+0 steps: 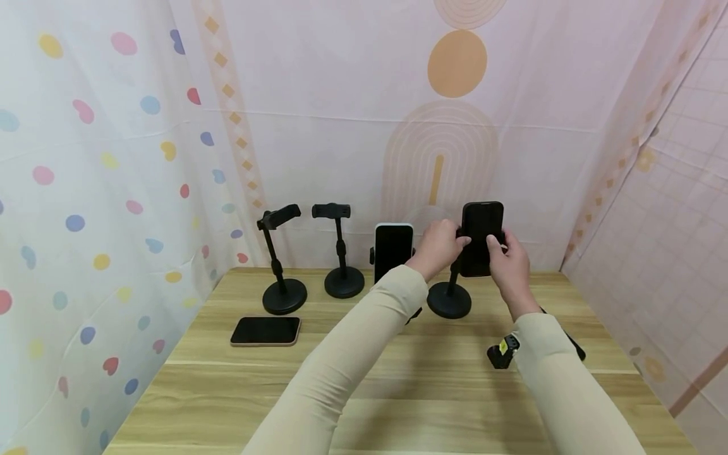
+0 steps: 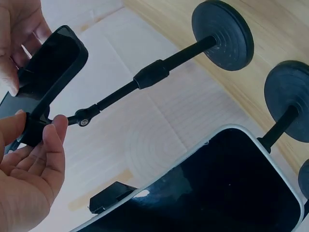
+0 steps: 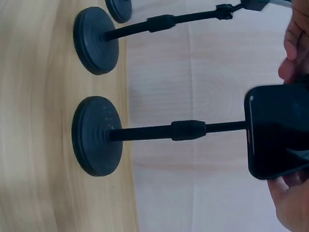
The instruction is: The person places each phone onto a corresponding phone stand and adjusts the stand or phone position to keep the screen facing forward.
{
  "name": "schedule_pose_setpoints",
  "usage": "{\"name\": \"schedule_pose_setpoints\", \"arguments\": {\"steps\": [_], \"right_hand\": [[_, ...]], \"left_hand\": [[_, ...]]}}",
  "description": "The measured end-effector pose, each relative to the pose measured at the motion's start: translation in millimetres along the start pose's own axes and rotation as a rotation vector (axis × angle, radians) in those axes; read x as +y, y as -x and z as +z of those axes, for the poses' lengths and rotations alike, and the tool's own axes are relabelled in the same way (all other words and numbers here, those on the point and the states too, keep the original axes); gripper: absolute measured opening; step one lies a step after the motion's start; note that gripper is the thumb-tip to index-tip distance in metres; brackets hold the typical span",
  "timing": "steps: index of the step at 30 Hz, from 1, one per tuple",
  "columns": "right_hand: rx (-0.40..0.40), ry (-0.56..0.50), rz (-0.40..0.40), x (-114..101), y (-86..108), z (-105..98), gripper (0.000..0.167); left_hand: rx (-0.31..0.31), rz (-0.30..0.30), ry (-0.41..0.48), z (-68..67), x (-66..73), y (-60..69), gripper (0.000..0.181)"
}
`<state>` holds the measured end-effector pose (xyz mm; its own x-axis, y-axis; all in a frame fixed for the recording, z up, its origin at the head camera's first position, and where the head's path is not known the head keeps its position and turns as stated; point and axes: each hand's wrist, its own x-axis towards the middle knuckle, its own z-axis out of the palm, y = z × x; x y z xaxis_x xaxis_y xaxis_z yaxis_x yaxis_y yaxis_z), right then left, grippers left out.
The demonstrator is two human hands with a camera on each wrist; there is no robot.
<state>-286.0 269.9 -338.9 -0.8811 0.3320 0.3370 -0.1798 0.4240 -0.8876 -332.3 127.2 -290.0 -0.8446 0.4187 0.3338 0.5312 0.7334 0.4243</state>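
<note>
A black phone (image 1: 479, 221) stands upright at the clamp of the right-hand black phone stand (image 1: 450, 301). My right hand (image 1: 510, 265) grips the phone by its right edge, thumb across the screen. My left hand (image 1: 439, 248) pinches the stand's clamp (image 2: 35, 130) at the phone's left edge. In the left wrist view, a jointed arm (image 2: 120, 95) runs from that clamp to the round base (image 2: 223, 36). The right wrist view shows the phone's lower end (image 3: 275, 130) in front of the pole; much of the clamp is hidden behind it.
Left of this stand, a white-edged phone (image 1: 392, 245) sits in another stand, partly behind my left arm. Two stands with phone-free clamps (image 1: 279, 217) (image 1: 332, 210) stand further left. A phone (image 1: 265, 331) lies front left; a dark object (image 1: 576, 346) lies partly under my right sleeve.
</note>
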Motion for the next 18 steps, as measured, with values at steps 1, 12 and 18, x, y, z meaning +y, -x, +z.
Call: {"name": "schedule_pose_setpoints", "arguments": {"steps": [1,12,18], "right_hand": [[-0.019,-0.024,0.017,-1.4,-1.6,-1.0,0.049],[-0.015,-0.056,0.139,-10.2,-9.0,5.8,0.048],[0.003,-0.029,0.152,-10.6,-9.6,5.6,0.047]], "left_hand": [[-0.003,-0.013,0.013,-0.3,0.1,-0.2,0.024],[0.000,-0.097,0.026,-8.3,-0.4,-1.2,0.019],[0.010,-0.106,0.014,-6.7,0.3,-0.7,0.018]]}}
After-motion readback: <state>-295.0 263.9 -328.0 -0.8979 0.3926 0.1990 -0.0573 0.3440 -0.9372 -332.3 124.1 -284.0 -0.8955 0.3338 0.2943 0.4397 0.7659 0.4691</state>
